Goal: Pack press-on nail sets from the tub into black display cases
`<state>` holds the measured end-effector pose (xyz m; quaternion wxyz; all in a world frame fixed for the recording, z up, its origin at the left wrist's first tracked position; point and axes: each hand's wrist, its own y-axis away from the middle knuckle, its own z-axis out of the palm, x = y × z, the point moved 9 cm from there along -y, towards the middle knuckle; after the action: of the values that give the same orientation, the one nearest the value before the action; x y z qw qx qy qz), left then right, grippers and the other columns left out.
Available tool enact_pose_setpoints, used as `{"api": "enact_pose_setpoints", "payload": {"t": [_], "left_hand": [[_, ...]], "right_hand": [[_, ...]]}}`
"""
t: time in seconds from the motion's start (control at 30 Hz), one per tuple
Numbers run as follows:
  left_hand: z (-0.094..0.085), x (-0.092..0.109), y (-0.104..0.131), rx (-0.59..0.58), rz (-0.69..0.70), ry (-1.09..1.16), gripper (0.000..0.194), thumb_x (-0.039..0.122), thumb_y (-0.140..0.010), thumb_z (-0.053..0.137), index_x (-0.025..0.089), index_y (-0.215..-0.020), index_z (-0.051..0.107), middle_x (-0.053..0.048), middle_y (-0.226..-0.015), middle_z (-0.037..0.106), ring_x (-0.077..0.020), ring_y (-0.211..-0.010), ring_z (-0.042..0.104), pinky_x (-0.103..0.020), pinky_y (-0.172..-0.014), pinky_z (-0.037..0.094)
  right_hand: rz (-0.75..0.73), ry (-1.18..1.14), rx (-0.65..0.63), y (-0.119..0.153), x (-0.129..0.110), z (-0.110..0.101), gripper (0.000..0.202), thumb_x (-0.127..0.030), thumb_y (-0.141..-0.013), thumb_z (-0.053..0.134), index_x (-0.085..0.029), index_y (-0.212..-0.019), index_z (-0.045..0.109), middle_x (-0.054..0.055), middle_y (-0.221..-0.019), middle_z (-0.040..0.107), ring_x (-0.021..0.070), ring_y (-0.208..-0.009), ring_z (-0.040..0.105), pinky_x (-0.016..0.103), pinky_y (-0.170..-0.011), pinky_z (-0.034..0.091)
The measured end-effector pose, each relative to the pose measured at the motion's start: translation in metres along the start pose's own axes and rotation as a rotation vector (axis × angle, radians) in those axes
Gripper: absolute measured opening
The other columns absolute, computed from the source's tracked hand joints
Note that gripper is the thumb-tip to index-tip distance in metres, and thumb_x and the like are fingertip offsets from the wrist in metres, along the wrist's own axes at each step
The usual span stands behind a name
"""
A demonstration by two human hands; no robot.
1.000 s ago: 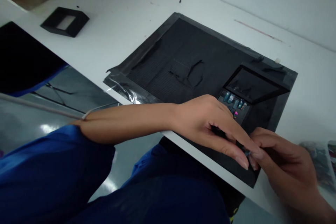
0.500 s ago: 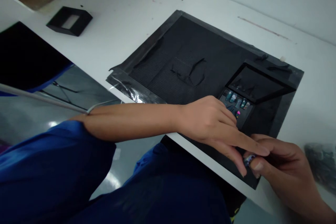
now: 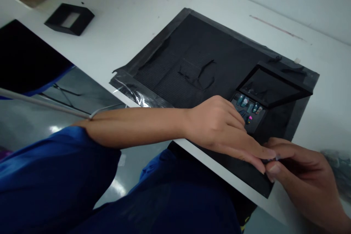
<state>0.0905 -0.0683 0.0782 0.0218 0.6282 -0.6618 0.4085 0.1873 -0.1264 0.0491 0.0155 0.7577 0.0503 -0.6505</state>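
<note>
My left hand [image 3: 222, 128] reaches in from the left over the black mat [image 3: 203, 44], its thumb and forefinger pinched on a small dark, shiny press-on nail [image 3: 269, 160]. From the right, the fingertips of my right hand [image 3: 304, 172] close on the same nail's other end, so the hands meet there. Most of the nail is hidden by the fingers. Just beyond my left hand lies an opened black display box [image 3: 255, 120]. Several teal nails [image 3: 250, 107] stand in a row in it, with a small pink piece [image 3: 250, 117] below them. Its windowed lid [image 3: 274, 86] leans back.
The mat is taped to a white table [image 3: 142, 18], and dark scraps [image 3: 201, 75] lie on it. A black box frame [image 3: 70, 19] stands at the far left. Beside my right hand is a clear bag [image 3: 341, 172] with dark contents. A black-and-blue chair [image 3: 30, 58] stands left of the table.
My left thumb and forefinger have closed on the nail, which showed between my spread fingers before. Now it is mostly covered. My right hand has shifted slightly right.
</note>
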Motion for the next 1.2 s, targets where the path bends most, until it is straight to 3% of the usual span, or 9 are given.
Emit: {"api": "enact_pose_setpoints", "payload": {"t": [0.13, 0.2, 0.37, 0.57, 0.67, 0.87, 1.03, 1.2], "left_hand": [[-0.009, 0.016, 0.007, 0.121, 0.219, -0.026, 0.024, 0.046, -0.091, 0.068, 0.026, -0.095, 0.08, 0.007, -0.06, 0.072, -0.0032, -0.054, 0.067, -0.018, -0.051, 0.046], [-0.009, 0.019, 0.009, 0.134, 0.259, -0.023, 0.025, 0.047, -0.091, 0.068, 0.025, -0.095, 0.079, 0.007, -0.059, 0.071, -0.0027, -0.054, 0.067, -0.018, -0.053, 0.047], [-0.01, 0.017, 0.006, 0.155, 0.194, 0.047, 0.033, 0.051, -0.09, 0.068, 0.022, -0.1, 0.078, 0.007, -0.062, 0.071, -0.0024, -0.057, 0.066, -0.021, -0.055, 0.045], [0.005, 0.007, 0.007, -0.028, 0.03, 0.192, 0.035, 0.054, -0.089, 0.067, 0.027, -0.109, 0.076, 0.007, -0.064, 0.071, -0.0033, -0.062, 0.067, -0.02, -0.06, 0.046], [0.008, 0.007, 0.009, -0.063, 0.007, 0.228, 0.034, 0.05, -0.09, 0.067, 0.025, -0.112, 0.075, 0.006, -0.064, 0.07, -0.0035, -0.063, 0.067, -0.018, -0.062, 0.047], [0.005, 0.003, 0.008, -0.012, 0.002, 0.166, 0.033, 0.051, -0.092, 0.065, 0.027, -0.111, 0.075, 0.006, -0.063, 0.069, -0.0035, -0.058, 0.064, -0.018, -0.059, 0.047], [0.0, 0.005, 0.008, 0.073, 0.057, 0.054, 0.031, 0.05, -0.09, 0.067, 0.026, -0.109, 0.075, 0.007, -0.061, 0.067, -0.0028, -0.057, 0.064, -0.017, -0.057, 0.045], [-0.003, 0.002, 0.008, 0.096, -0.005, 0.077, 0.028, 0.044, -0.089, 0.07, 0.021, -0.105, 0.075, 0.008, -0.059, 0.063, -0.0012, -0.056, 0.062, -0.014, -0.059, 0.045]], "right_hand": [[0.024, -0.017, -0.022, 0.003, 0.002, 0.001, 0.004, -0.027, -0.088, 0.073, -0.027, -0.085, 0.076, -0.003, -0.063, 0.063, 0.0073, -0.055, 0.058, 0.015, -0.049, 0.047], [0.052, -0.034, -0.054, 0.006, 0.005, 0.003, 0.004, -0.027, -0.087, 0.073, -0.026, -0.085, 0.075, -0.002, -0.064, 0.062, 0.0078, -0.055, 0.057, 0.016, -0.049, 0.046], [0.118, -0.07, -0.148, 0.011, 0.011, 0.012, 0.008, -0.029, -0.088, 0.071, -0.025, -0.082, 0.072, 0.0, -0.074, 0.068, 0.0112, -0.066, 0.063, 0.02, -0.059, 0.05], [0.142, -0.158, -0.239, 0.009, 0.013, 0.023, 0.012, -0.032, -0.088, 0.072, -0.024, -0.08, 0.067, -0.002, -0.074, 0.067, 0.0095, -0.066, 0.06, 0.019, -0.059, 0.047], [0.184, -0.257, -0.247, 0.009, 0.016, 0.028, 0.015, -0.033, -0.087, 0.074, -0.023, -0.079, 0.065, -0.002, -0.075, 0.068, 0.0083, -0.065, 0.059, 0.018, -0.059, 0.046], [0.256, -0.379, -0.14, 0.006, 0.019, 0.026, 0.023, -0.037, -0.083, 0.077, -0.021, -0.075, 0.062, -0.004, -0.066, 0.061, 0.0057, -0.055, 0.048, 0.017, -0.051, 0.04], [0.282, -0.388, -0.07, 0.006, 0.021, 0.022, 0.023, -0.039, -0.083, 0.077, -0.022, -0.072, 0.065, -0.004, -0.063, 0.058, 0.0065, -0.057, 0.051, 0.017, -0.054, 0.045], [0.281, -0.41, 0.037, 0.009, 0.027, 0.012, 0.011, -0.038, -0.085, 0.076, -0.027, -0.084, 0.073, -0.002, -0.067, 0.062, 0.007, -0.054, 0.052, 0.016, -0.048, 0.045]]}}
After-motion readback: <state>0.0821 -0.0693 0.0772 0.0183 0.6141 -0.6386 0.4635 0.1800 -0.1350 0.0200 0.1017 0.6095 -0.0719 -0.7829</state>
